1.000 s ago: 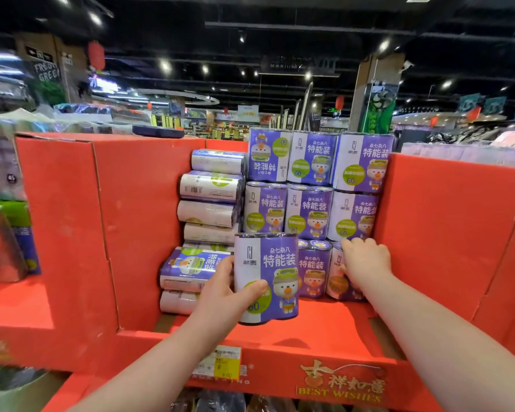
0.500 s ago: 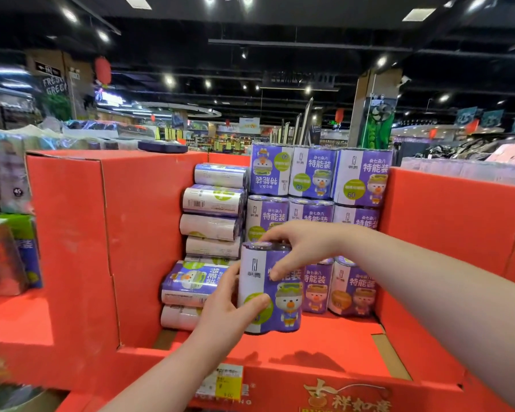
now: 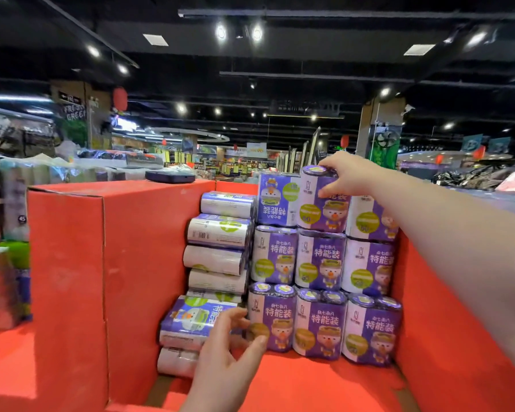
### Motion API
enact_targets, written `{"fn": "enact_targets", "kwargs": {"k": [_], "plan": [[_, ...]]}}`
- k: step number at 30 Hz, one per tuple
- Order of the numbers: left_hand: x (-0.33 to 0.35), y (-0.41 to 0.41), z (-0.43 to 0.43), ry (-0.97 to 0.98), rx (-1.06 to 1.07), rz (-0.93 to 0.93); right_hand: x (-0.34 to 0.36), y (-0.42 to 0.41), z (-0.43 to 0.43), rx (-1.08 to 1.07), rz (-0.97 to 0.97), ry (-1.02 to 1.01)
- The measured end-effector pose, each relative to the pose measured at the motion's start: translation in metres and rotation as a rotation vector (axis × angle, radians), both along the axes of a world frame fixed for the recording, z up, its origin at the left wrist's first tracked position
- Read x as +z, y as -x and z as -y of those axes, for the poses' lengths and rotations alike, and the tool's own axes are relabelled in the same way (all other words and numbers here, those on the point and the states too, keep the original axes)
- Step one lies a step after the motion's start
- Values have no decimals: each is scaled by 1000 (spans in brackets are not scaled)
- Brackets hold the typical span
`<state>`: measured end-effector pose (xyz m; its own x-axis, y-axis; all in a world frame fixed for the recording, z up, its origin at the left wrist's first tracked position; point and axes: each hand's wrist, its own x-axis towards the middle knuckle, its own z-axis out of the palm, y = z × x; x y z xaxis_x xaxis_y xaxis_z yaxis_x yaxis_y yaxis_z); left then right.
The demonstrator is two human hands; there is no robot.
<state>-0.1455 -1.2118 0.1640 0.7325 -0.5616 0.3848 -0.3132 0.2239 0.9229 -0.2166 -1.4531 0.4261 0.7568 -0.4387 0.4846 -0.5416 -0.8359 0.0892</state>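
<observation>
Middle-row pack (image 3: pixel 320 257): "特能装", white on purple, legible.
Top pack (image 3: pixel 317 212): "60" on green roundel; the characters partly covered.
Left package (image 3: pixel 18 200): "45" in dark circle.
Hanging sign (image 3: pixel 75 112): "GREE", remainder unreadable.

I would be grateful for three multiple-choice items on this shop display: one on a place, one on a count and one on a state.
1. What does the right hand hold?
A. the purple-and-white wrapped roll pack in the middle of the top row
B. the red cardboard wall
C. a pack lying on its side

2. How many upright packs make up the bottom row?
A. two
B. three
C. five

3. How does the top-left upright pack stand?
A. print upside down
B. print right way up
C. torn open

Answers:
1 A: the fingers lie over its top and the thumb is on its front.
2 B: three stand side by side.
3 A: its characters and cartoon duck are inverted.
</observation>
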Motion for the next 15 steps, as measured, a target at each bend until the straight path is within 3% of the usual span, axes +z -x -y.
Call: {"fn": "enact_targets", "kwargs": {"k": [4,15], "plan": [[0,-3,2,15,5,-8,1,-1,11,-134,-37,61],[3,-1,-1,-36,24,4,-9,-12,14,-181,-129,3]]}}
